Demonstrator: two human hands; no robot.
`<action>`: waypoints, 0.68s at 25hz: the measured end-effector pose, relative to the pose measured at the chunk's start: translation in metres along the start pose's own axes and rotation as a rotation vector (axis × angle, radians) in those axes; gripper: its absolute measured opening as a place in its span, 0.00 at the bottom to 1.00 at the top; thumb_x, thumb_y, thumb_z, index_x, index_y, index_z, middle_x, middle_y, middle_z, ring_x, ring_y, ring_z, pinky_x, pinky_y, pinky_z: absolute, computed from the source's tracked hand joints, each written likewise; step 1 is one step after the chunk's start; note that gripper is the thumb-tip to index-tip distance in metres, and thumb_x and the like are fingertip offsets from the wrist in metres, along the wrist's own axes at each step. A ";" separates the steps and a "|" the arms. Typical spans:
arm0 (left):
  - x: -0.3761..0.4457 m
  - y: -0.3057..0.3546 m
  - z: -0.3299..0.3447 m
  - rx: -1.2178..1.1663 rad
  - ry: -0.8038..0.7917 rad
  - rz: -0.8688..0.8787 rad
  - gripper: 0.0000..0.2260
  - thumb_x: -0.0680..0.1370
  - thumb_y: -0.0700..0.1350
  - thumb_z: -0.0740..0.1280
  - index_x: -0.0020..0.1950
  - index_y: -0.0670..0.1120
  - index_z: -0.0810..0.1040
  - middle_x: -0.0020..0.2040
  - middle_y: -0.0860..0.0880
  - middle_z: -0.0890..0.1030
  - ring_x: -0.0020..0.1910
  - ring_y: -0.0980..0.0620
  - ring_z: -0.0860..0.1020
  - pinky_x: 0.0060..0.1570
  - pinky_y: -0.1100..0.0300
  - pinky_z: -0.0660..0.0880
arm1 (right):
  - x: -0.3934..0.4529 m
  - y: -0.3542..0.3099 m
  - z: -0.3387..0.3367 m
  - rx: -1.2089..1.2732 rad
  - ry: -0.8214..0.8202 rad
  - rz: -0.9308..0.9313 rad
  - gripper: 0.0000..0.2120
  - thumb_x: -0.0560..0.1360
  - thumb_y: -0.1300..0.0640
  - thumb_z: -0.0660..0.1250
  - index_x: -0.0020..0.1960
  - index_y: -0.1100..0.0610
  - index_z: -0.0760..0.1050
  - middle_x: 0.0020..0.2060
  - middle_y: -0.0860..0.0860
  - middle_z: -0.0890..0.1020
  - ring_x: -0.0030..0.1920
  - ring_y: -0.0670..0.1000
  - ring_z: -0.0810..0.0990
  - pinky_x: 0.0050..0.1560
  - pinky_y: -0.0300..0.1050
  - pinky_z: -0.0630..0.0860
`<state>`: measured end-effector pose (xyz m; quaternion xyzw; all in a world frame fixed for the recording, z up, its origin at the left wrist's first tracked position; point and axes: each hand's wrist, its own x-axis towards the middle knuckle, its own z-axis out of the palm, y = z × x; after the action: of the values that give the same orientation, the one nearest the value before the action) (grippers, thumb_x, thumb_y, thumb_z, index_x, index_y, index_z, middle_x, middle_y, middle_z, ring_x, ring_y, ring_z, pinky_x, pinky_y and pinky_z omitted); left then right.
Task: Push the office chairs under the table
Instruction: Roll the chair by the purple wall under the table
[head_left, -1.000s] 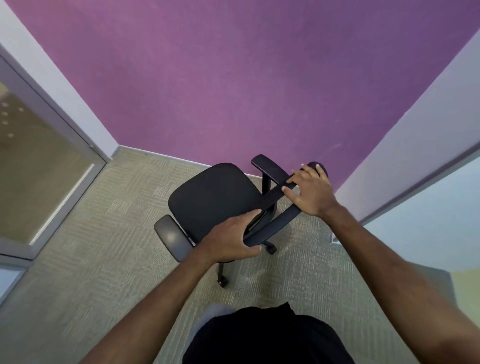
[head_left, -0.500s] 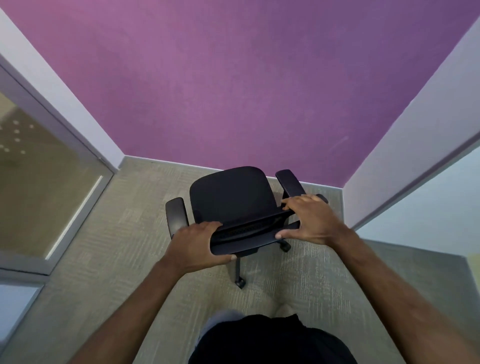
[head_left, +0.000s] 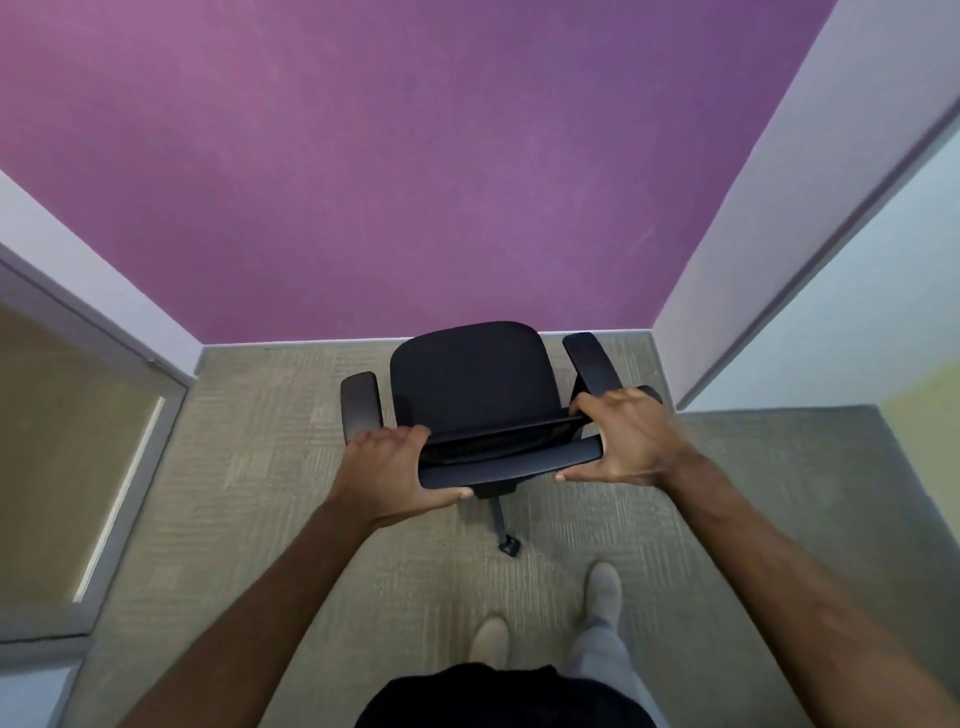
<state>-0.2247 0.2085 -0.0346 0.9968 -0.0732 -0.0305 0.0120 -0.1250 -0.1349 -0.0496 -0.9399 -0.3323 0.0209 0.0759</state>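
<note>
1. The office chair (head_left: 475, 387) is black all over: a broad, rounded seat pad, a dark backrest seen edge-on from above, and two padded armrests, the left armrest (head_left: 361, 402) and the right armrest (head_left: 592, 362), both with softly rounded ends.
2. Under the seat a thin black leg runs toward the person and ends in a small caster (head_left: 509, 546) (the other legs are hidden by the seat).
3. The chair stands on the grey-beige carpet (head_left: 260, 493), close to the purple wall (head_left: 415, 156), its seat facing that wall and its back toward the person.
4. The left hand (head_left: 387, 475) grips the left end of the backrest's top edge, fingers curled over the top and thumb pressed along the near side.
5. The right hand (head_left: 631, 441) grips the right end of the same edge, fingers wrapped over it and thumb stretched along the underside.
6. A glass panel (head_left: 62, 457) in a pale frame stands to the left, a pale wall (head_left: 753, 234) to the right.
7. The person's two light shoes (head_left: 602, 582) rest on the carpet just behind the caster.
</note>
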 end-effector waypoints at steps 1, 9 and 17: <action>-0.002 -0.007 -0.001 0.005 -0.003 0.028 0.48 0.65 0.86 0.50 0.62 0.50 0.80 0.50 0.51 0.85 0.49 0.46 0.83 0.50 0.52 0.75 | -0.005 -0.009 0.002 -0.003 0.009 0.024 0.48 0.62 0.10 0.57 0.62 0.46 0.75 0.51 0.46 0.86 0.52 0.52 0.84 0.59 0.51 0.76; -0.012 -0.040 -0.004 -0.020 -0.031 0.218 0.43 0.66 0.85 0.57 0.61 0.52 0.82 0.49 0.54 0.85 0.47 0.48 0.83 0.48 0.52 0.77 | -0.044 -0.071 0.017 0.002 0.066 0.183 0.53 0.62 0.09 0.51 0.63 0.48 0.81 0.50 0.46 0.88 0.51 0.53 0.87 0.59 0.53 0.79; -0.023 -0.027 -0.008 -0.020 -0.077 0.332 0.44 0.66 0.83 0.61 0.62 0.49 0.83 0.50 0.52 0.86 0.47 0.47 0.84 0.51 0.49 0.79 | -0.088 -0.095 0.014 0.009 0.047 0.296 0.52 0.62 0.09 0.51 0.60 0.49 0.83 0.48 0.48 0.88 0.51 0.54 0.87 0.58 0.54 0.81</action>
<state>-0.2430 0.2382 -0.0258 0.9689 -0.2370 -0.0669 0.0238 -0.2538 -0.1158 -0.0501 -0.9785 -0.1879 0.0112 0.0842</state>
